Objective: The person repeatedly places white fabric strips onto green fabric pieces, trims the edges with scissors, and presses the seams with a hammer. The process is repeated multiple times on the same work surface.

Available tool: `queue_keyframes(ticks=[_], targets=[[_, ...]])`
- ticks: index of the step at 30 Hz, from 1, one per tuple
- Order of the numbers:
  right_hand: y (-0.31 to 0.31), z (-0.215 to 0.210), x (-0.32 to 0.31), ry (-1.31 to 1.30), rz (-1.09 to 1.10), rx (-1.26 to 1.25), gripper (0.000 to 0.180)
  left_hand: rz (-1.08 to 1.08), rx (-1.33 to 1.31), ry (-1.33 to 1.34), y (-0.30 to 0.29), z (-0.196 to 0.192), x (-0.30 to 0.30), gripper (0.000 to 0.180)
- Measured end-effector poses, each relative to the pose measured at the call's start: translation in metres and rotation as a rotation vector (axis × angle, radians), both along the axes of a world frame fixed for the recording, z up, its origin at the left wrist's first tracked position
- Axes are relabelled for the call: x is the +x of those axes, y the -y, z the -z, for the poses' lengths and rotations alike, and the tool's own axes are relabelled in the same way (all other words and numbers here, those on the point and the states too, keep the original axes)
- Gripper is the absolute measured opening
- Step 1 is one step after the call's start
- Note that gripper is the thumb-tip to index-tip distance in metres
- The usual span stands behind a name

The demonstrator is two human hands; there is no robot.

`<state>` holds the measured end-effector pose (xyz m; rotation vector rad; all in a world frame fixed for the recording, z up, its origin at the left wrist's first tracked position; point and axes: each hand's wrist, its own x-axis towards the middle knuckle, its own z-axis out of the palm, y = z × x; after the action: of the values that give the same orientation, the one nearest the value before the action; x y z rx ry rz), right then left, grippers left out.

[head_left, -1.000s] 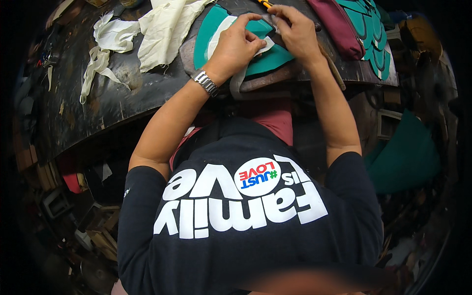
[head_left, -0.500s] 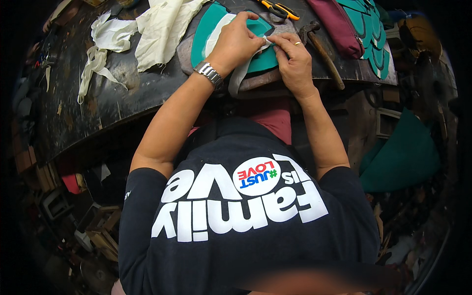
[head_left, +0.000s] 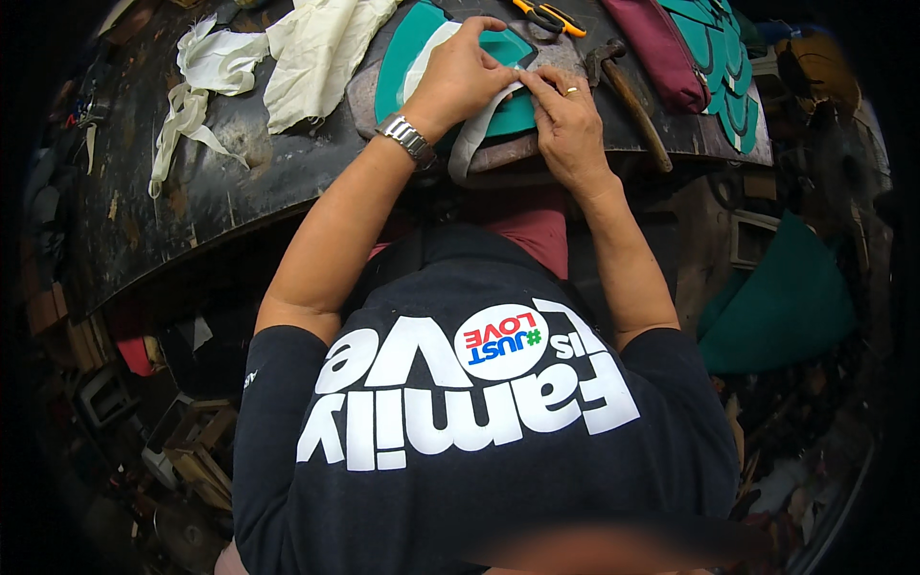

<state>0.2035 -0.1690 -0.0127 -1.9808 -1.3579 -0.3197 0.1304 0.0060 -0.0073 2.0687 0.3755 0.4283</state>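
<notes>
On dark scuffed workbench point(head_left: 220, 206), cream rags point(head_left: 316, 48), hammer point(head_left: 628, 91), scissors point(head_left: 546, 14).

A small craft workshop is shown. A dark, stained workbench point(head_left: 192, 206) is strewn with cream cloth scraps point(head_left: 316, 53), teal cut pieces point(head_left: 719, 57), a hammer point(head_left: 628, 96) and orange-handled scissors point(head_left: 548, 16). Cluttered wooden offcuts point(head_left: 192, 450) are stored below the bench.

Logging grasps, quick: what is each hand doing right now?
Left hand: closed, fingers pressing down the teal piece with its pale strip.
Right hand: closed, pinching the pale strip's edge.
</notes>
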Motion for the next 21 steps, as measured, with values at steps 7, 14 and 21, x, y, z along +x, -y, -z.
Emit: queue_keyframes(ticks=[7,14,21], targets=[[0.0,0.005,0.002,-0.275,0.011,0.142,0.045,-0.008,-0.266,0.094,-0.005,0.005,-0.002,0.053],[0.001,0.008,0.002,-0.398,0.024,0.171,0.053,-0.035,-0.119,0.07,0.004,0.003,-0.001,0.051],[0.001,0.007,0.003,-0.262,-0.008,0.165,0.044,-0.049,-0.065,0.041,0.008,-0.003,0.0,0.045]])
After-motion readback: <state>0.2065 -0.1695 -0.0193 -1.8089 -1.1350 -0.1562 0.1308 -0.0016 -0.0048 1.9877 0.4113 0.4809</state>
